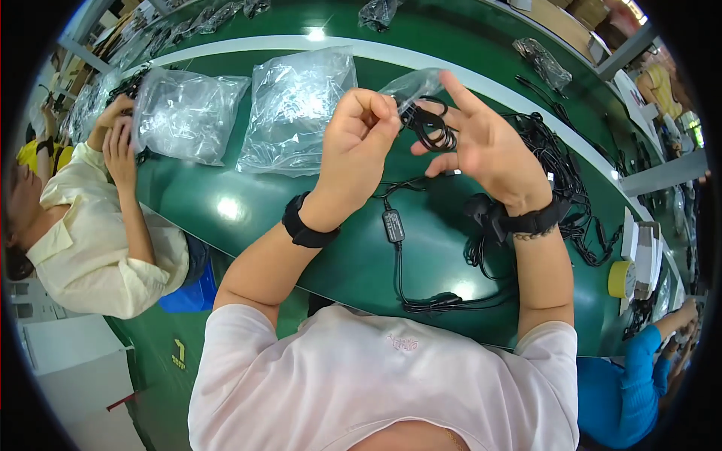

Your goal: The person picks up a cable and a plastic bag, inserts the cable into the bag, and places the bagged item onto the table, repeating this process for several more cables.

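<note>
My left hand (359,143) is closed in a pinch on the edge of a small clear plastic bag (418,84). A coiled black cable (436,129) hangs between my hands, close to the bag's lower edge; whether part of it is inside I cannot tell. Beside the coil, my right hand (487,150) has its fingers spread, the raised index finger by the bag. Below, on the green table (331,248), lies another black cable (398,263) with a small labelled box (393,225) on it. A dark pile of black cables (553,169) is right of my right hand.
Two large clear bags of smaller clear bags (301,113) (192,116) lie at the back left. A co-worker in a pale shirt (105,233) sits left; another in blue (620,398) is right. Yellow tape (621,279) stands by white boxes (645,259). Bagged cables (543,64) lie beyond a white strip.
</note>
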`<control>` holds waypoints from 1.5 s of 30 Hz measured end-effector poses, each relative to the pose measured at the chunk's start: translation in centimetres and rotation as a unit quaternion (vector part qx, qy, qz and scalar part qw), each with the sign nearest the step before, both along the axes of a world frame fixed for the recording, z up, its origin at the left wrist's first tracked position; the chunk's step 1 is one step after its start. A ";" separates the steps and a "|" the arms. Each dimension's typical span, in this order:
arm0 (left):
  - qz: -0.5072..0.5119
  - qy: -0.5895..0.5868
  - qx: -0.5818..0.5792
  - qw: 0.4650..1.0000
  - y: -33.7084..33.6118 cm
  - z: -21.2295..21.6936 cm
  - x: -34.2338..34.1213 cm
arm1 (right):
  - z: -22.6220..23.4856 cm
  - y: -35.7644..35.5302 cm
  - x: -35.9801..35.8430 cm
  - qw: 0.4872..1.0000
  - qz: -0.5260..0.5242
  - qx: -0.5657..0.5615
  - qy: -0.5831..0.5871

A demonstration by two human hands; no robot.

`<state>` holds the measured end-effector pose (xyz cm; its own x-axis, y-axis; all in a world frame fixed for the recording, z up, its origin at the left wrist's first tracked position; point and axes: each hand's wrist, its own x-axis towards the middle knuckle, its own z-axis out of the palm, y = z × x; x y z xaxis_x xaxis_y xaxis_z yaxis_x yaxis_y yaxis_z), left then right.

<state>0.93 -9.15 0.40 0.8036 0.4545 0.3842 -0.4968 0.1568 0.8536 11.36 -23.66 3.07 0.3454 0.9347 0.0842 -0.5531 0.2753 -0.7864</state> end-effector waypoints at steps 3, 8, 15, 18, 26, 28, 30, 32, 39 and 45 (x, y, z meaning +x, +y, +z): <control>-0.049 -0.010 0.047 0.998 -0.8 -0.1 -0.2 | -0.8 0.5 -0.9 0.906 -0.196 -0.133 -0.351; -0.105 0.016 -0.042 0.993 -0.4 -0.1 -0.2 | -1.9 1.0 -0.1 0.854 -0.240 -0.175 -0.427; 0.006 0.047 0.143 0.989 0.0 0.5 0.5 | -0.4 0.7 -0.4 0.706 -0.328 -0.149 -0.610; -0.006 0.008 0.020 1.000 0.2 2.7 0.6 | 3.0 0.1 -0.2 0.706 -0.334 -0.115 -0.614; -0.160 -0.044 -0.109 0.980 1.3 4.8 1.5 | 1.5 0.6 1.3 0.901 -0.180 -0.060 -0.391; -0.172 -0.052 -0.122 0.976 1.6 5.0 1.2 | 0.4 0.8 1.2 0.915 -0.240 0.000 -0.325; -0.156 -0.060 -0.159 0.973 1.9 5.3 0.9 | 0.0 0.9 1.6 0.916 -0.213 -0.008 -0.341; -0.185 -0.073 -0.172 0.965 2.2 4.9 1.0 | -0.3 1.3 1.1 0.904 -0.169 0.006 -0.392; -0.195 -0.079 -0.191 0.959 1.2 4.7 1.5 | -0.4 1.3 0.2 0.802 -0.200 -0.001 -0.563; -0.126 0.010 0.033 0.991 1.0 4.0 1.3 | 1.1 0.4 -0.4 0.762 -0.187 0.004 -0.619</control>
<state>2.24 -8.20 4.42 0.8963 0.2130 0.3890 -0.4316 0.2172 0.8755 10.93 -23.30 4.15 0.2390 0.7878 0.5677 0.7314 0.2385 -0.6389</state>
